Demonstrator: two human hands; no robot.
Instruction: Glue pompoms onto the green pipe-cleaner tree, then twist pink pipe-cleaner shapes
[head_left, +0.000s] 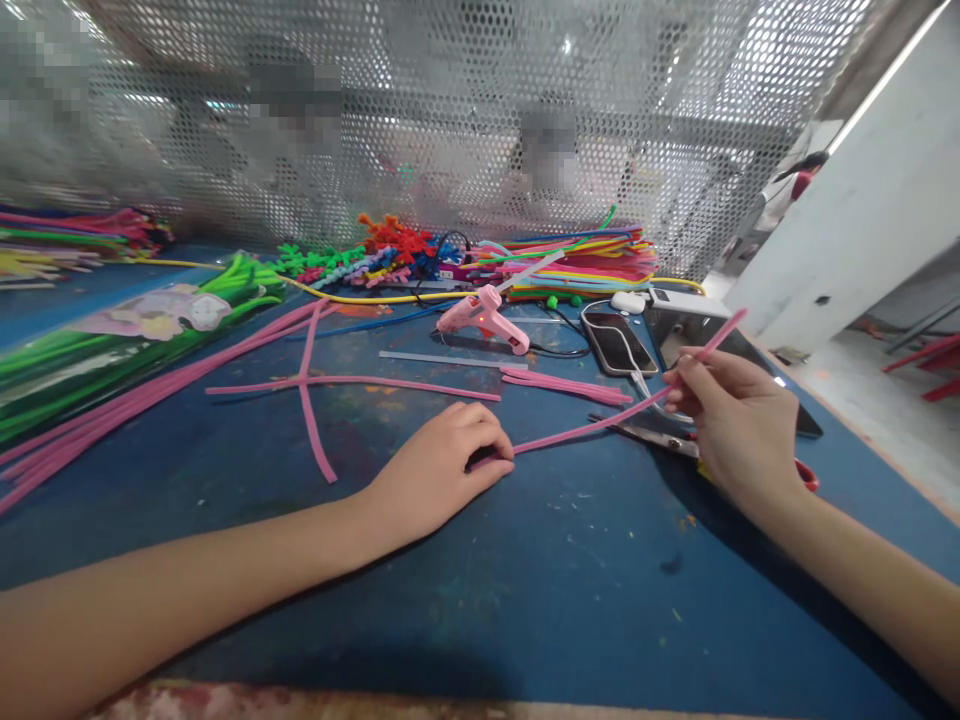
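**Q:** While the pink pipe cleaner [600, 425] spans both hands, where does it lie?

**A:** It slants just above the blue worktop [525, 580], low at its left end and rising to its right tip near the tablet [720, 350].

**Q:** How do the fingers stand?

**A:** The left hand [442, 465] rests on the worktop, fingers curled closed over the lower end. The right hand [739, 420] is raised, fingers pinched on the stem short of the upper tip.

**Q:** What lies beneath the right hand?

**A:** Scissors [660, 435], blades showing left of the hand; a red handle appears at the wrist, though the view there is partly blocked, so this is probably theirs.

**Q:** And further out?

**A:** Short pink pieces [566, 385] lie just behind the held stem. Two long pink stems [315, 385] cross behind the left hand. A pink glue gun [484, 318] stands farther back, beside a phone [616, 342] with a white cable. Green pipe cleaners [112, 350] are bundled at far left; mixed colours [585, 262] are heaped against the perforated metal screen [450, 100].
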